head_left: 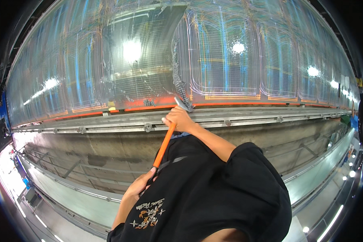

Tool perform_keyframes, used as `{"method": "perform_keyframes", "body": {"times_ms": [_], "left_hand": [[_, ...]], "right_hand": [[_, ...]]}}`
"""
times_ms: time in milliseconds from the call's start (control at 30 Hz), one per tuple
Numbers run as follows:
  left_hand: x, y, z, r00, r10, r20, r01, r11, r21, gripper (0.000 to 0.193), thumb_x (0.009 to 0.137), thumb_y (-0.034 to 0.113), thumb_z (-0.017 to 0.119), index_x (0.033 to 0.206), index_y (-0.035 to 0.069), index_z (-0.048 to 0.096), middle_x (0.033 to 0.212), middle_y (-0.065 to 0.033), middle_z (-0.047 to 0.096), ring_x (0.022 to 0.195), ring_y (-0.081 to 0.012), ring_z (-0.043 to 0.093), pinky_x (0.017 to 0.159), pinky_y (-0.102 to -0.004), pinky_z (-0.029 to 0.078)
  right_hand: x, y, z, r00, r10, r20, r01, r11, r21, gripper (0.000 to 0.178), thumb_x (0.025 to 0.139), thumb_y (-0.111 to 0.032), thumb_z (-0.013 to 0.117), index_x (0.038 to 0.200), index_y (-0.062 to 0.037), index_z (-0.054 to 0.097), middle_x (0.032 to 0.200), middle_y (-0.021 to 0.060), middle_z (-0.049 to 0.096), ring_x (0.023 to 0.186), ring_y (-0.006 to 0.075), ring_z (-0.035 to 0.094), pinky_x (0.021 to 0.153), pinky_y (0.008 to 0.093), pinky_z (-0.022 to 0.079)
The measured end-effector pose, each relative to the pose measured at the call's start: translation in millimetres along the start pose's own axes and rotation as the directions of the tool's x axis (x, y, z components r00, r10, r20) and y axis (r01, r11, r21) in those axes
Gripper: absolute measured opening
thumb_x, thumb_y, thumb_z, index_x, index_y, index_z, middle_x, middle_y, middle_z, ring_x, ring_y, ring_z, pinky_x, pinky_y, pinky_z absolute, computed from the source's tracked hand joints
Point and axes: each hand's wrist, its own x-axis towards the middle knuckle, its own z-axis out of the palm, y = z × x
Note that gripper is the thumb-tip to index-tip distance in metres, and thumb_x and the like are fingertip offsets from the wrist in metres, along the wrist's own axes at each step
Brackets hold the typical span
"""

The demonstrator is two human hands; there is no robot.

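Both of my hands hold an orange-handled scraper (165, 143), tilted with its flat grey head up and away from me. My right hand (180, 117) wraps round the handle close below the head. Lower down and to the left, my left hand (139, 184) is closed round the dark lower end by my black shirt. The scraper's head is at the near edge of a wide glossy panel (226, 60) covered in coloured lines. Beside the head, a wrinkled grey ridge of soft-looking material (178, 76) runs away across the panel. Left of this ridge lies a plainer, smeared grey band (129, 80).
A red-orange strip (149, 104) borders the panel's near edge. In front runs a grey metal rail (109, 125) with several round fittings. Below it are a stained, concrete-like surface (101, 147) and metal framing. A blurry person in blue (354, 121) stands far right.
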Motion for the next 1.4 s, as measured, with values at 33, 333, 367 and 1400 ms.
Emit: {"method": "perform_keyframes", "body": {"times_ms": [33,333,367,1400], "left_hand": [[-2,2,15,0.999,0.048,-0.007,-0.048,0.999,-0.019,0.06,0.097,0.06,0.057,0.105,0.001,0.067,0.083,-0.0034,0.068,0.066,-0.0064,0.059,0.06,-0.0232,0.048],[-14,56,22,0.989,0.08,0.127,-0.101,0.981,0.166,0.055,0.102,0.059,0.049,0.085,0.008,0.059,0.068,0.0042,0.057,0.06,-0.0034,0.051,0.055,-0.0214,0.042],[-13,77,18,0.97,0.009,0.244,-0.037,0.993,0.109,0.05,0.103,0.055,0.047,0.078,0.012,0.046,0.054,0.0079,0.039,0.043,-0.0028,0.038,0.04,-0.0219,0.034],[-21,254,-15,0.906,0.118,0.405,0.032,0.938,-0.345,0.042,0.105,0.053,0.044,0.084,0.016,0.047,0.051,0.0091,0.035,0.03,-0.0027,0.027,0.023,-0.0235,0.024]], "right_hand": [[-8,0,-5,1.0,0.016,-0.016,-0.016,0.999,-0.027,0.04,0.094,-0.026,0.063,0.059,-0.0105,0.051,0.058,0.0048,0.054,0.061,0.0265,0.053,0.068,0.0396,0.041],[24,45,-7,0.994,-0.088,-0.071,0.083,0.993,-0.081,0.038,0.09,-0.019,0.068,0.057,-0.0118,0.049,0.054,0.0039,0.05,0.051,0.0225,0.05,0.056,0.0355,0.04],[38,55,-7,0.991,-0.103,-0.089,0.097,0.993,-0.072,0.037,0.089,-0.016,0.068,0.058,-0.011,0.049,0.054,0.0046,0.05,0.051,0.0234,0.049,0.055,0.0356,0.04],[244,146,-27,0.997,-0.01,0.073,0.004,0.997,0.08,0.043,0.098,-0.032,0.055,0.058,-0.0171,0.053,0.057,0.0058,0.055,0.062,0.0316,0.054,0.072,0.0453,0.041]]}}
